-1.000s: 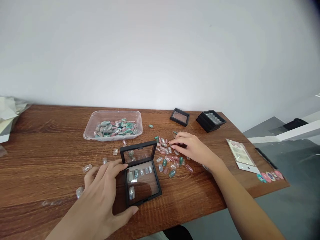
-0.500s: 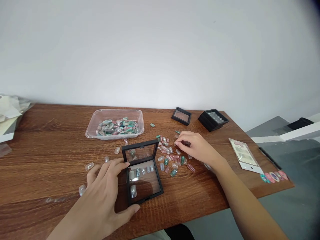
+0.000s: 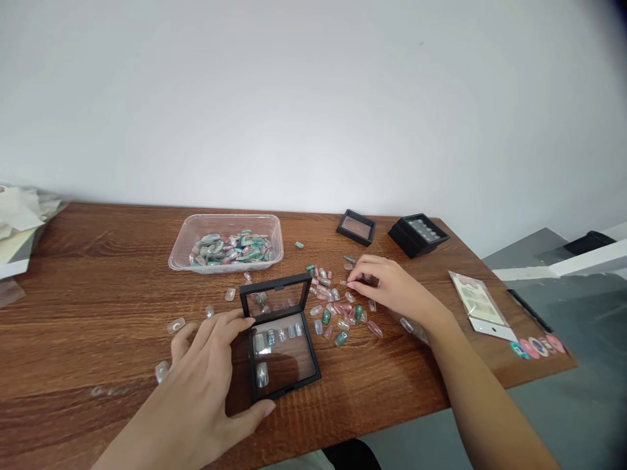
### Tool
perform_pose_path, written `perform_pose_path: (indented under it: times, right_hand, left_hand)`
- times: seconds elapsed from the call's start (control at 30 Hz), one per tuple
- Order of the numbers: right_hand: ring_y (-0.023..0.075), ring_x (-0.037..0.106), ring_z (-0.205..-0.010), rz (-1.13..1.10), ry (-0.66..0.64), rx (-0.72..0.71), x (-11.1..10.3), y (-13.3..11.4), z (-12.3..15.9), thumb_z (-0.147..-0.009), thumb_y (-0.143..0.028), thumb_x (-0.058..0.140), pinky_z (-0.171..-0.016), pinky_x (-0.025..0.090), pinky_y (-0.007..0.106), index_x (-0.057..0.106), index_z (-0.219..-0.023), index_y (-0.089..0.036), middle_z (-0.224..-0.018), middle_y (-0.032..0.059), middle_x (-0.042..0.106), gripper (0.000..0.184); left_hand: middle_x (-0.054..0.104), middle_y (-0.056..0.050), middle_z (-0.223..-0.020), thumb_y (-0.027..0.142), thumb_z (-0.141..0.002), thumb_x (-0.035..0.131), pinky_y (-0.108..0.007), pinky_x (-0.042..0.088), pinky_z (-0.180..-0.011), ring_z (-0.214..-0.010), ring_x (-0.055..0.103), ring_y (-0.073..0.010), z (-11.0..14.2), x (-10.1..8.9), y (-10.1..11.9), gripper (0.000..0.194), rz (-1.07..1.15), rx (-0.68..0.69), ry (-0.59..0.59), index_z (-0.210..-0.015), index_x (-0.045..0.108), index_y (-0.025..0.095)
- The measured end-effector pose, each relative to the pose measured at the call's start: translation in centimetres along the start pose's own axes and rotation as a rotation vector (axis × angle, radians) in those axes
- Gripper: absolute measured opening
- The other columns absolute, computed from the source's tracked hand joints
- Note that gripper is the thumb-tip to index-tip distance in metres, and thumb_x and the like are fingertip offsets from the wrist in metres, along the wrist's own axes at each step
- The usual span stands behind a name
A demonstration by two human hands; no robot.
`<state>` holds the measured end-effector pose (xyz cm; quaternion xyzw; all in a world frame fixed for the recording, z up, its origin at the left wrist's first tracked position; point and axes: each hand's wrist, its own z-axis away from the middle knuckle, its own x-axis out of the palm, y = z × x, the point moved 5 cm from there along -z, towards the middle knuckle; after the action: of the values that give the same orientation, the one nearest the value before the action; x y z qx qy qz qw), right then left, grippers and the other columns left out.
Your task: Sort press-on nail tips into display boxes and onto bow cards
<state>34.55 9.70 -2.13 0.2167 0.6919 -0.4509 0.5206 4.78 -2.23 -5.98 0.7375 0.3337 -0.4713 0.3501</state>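
Observation:
My left hand [image 3: 208, 372] reaches around the left side of an open black-framed case [image 3: 318, 375], its index finger by the hinge and its thumb at the lower left corner. Inside, a row of press-on nails [image 3: 281, 335] lies along the top of the clear pane, with a larger silvery nail [image 3: 262, 375] at the lower left. The case lid tilts up at the back. Over the right part of a loose pile of pink, green and clear nails [image 3: 337, 310], my right hand [image 3: 379, 282] is pinched, a small pale nail [image 3: 343, 283] at its fingertips.
A clear plastic tub [image 3: 176, 260] of mixed nails stands behind the case. Further right are a small black frame [image 3: 356, 227] and stacked black cases [image 3: 418, 235]. A packaged card [image 3: 480, 305], a black pen [image 3: 529, 310] and round stickers [image 3: 537, 346] lie near the right edge. Papers [image 3: 24, 215] sit far left.
My right hand has shifted slightly to the right, and a pale nail now shows at its fingertips. My left hand and the case keep their places.

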Motion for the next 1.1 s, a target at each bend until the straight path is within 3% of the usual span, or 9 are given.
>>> perform_pose_path:
  times: [0.17, 0.37, 0.6, 0.9, 1.1]
  right_hand:
    - [0.0144, 0.057, -0.071, -0.025, -0.037, -0.022, 0.09, -0.63, -0.05, -0.095, -0.03, 0.067, -0.069, 0.042, 0.029, 0.063, -0.075, -0.02, -0.078, -0.0001, 0.062, 0.022]
    - [0.0141, 0.059, -0.07, -0.065, 0.0, -0.008, -0.18, -0.7, 0.06, -0.095, -0.023, 0.062, -0.068, 0.044, 0.028, 0.069, -0.09, -0.021, -0.08, -0.0002, 0.065, 0.008]
    - [0.0128, 0.058, -0.068, -0.083, -0.055, -0.021, 0.09, -1.01, 0.06, -0.093, -0.021, 0.064, -0.067, 0.044, 0.027, 0.07, -0.085, -0.021, -0.08, -0.0009, 0.065, 0.01]
    - [0.0161, 0.06, -0.077, -0.031, 0.002, -0.035, 0.34, -0.63, -0.23, -0.096, -0.026, 0.064, -0.071, 0.046, 0.029, 0.071, -0.103, -0.021, -0.083, 0.0008, 0.065, 0.011]
    - [0.0177, 0.061, -0.08, 0.013, 0.025, -0.06, 0.65, -0.82, -0.28, -0.095, -0.026, 0.065, -0.073, 0.047, 0.031, 0.072, -0.1, -0.022, -0.084, 0.0017, 0.065, 0.01]
  left_hand:
    - [0.057, -0.017, -0.119, 0.053, -0.078, 0.072, -0.055, 0.034, -0.097, -0.114, 0.054, -0.042, -0.09, -0.33, -0.04, 0.074, -0.016, -0.008, 0.006, -0.132, 0.037, 0.015]
    - [0.057, -0.019, -0.122, 0.05, -0.081, 0.071, -0.057, 0.032, -0.099, -0.118, 0.053, -0.044, -0.05, -0.29, -0.12, 0.072, 0.023, -0.026, -0.015, -0.133, 0.035, 0.016]
    - [0.056, -0.019, -0.123, 0.048, -0.079, 0.073, -0.059, 0.031, -0.1, -0.118, 0.053, -0.0444, -0.02, -0.11, -0.09, 0.074, 0.031, -0.036, -0.027, -0.133, 0.035, 0.015]
    - [0.058, -0.02, -0.118, 0.052, -0.08, 0.071, -0.058, 0.041, -0.091, -0.112, 0.056, -0.0442, -0.04, -0.45, 0.02, 0.073, -0.012, -0.024, -0.004, -0.132, 0.036, 0.015]
    - [0.056, -0.021, -0.125, 0.053, -0.081, 0.071, -0.063, 0.035, -0.099, -0.118, 0.053, -0.0442, 0.06, 0.02, -0.33, 0.074, 0.042, -0.051, -0.04, -0.134, 0.035, 0.017]
